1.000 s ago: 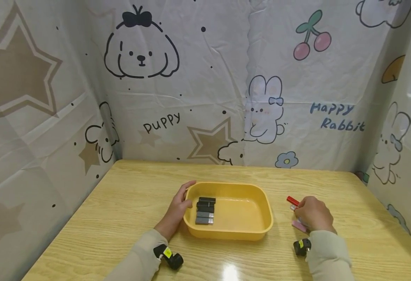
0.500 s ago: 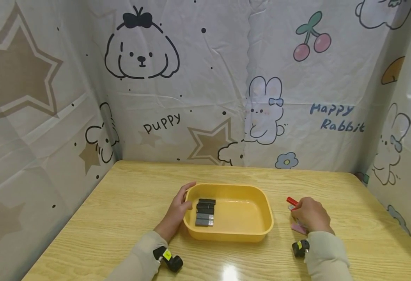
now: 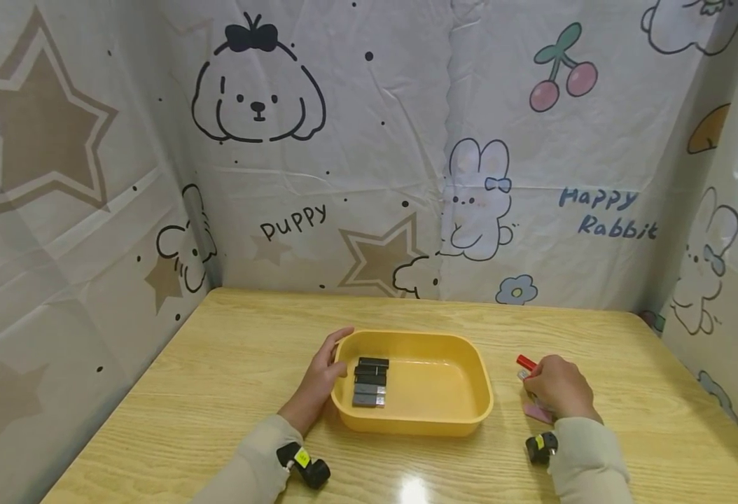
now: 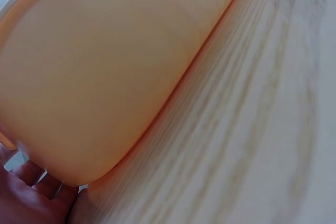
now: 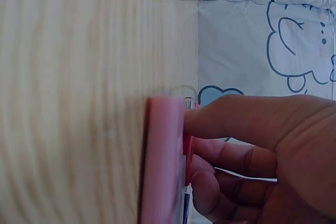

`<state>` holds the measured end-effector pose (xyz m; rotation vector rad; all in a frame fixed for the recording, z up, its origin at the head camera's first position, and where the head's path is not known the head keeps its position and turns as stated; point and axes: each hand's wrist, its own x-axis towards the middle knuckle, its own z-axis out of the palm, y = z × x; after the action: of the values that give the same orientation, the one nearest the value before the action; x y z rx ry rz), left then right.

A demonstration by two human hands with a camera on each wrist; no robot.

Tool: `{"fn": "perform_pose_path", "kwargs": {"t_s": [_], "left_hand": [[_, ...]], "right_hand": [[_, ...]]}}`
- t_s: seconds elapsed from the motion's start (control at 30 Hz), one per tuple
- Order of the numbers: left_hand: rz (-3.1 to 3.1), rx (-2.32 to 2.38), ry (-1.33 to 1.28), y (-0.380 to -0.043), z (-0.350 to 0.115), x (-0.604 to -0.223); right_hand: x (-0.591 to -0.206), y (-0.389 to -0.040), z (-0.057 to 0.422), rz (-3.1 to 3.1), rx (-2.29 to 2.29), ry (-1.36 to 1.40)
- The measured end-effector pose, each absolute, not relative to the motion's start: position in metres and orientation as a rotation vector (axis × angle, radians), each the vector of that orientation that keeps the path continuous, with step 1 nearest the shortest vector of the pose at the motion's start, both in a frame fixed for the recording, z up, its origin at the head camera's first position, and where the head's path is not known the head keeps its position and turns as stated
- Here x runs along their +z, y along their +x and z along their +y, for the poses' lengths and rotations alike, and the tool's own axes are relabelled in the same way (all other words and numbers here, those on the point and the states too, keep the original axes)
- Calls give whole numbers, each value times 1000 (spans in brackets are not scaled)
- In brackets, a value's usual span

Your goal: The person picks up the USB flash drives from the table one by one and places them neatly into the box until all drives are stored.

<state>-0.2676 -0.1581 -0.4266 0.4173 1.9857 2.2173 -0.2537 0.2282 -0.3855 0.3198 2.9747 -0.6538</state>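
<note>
My left hand (image 3: 314, 381) grips the left end of a yellow plastic tub (image 3: 416, 425), thumb over the rim and fingers along the outside. In the left wrist view, those fingers (image 4: 44, 182) reach round the tub's lower corner. Inside the tub, black and grey USB sticks (image 3: 369, 388) lie in a column at the left. My right hand (image 3: 559, 388) is low over the table to the right, pinching a red USB stick (image 5: 188, 153) between thumb and fingers. A pink stick (image 5: 164, 161) lies in front of that hand, and another red one (image 3: 525, 362) shows beyond its fingertips.
The wooden table (image 3: 249, 350) extends around the tub. A printed cloth (image 3: 369, 175) hangs behind it and along both sides. Black cameras are strapped at each wrist, over the pale sleeves (image 3: 586, 448).
My right hand has shifted slightly left, and a red stick now shows at its fingertips. The left hand keeps its grip on the tub, whose contents look the same.
</note>
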Motion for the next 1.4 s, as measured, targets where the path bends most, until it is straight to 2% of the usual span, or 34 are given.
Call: {"fn": "perform_pose_path", "kwargs": {"t_s": [0.6,1.4], "left_hand": [[1975,2211,415,-267,-158,-427],[2016,2213,445,-269,-159,-427]], "right_hand": [[-377,-259,216,3054,-705,259],[-357,-264,177,3236,-863,-61]]}}
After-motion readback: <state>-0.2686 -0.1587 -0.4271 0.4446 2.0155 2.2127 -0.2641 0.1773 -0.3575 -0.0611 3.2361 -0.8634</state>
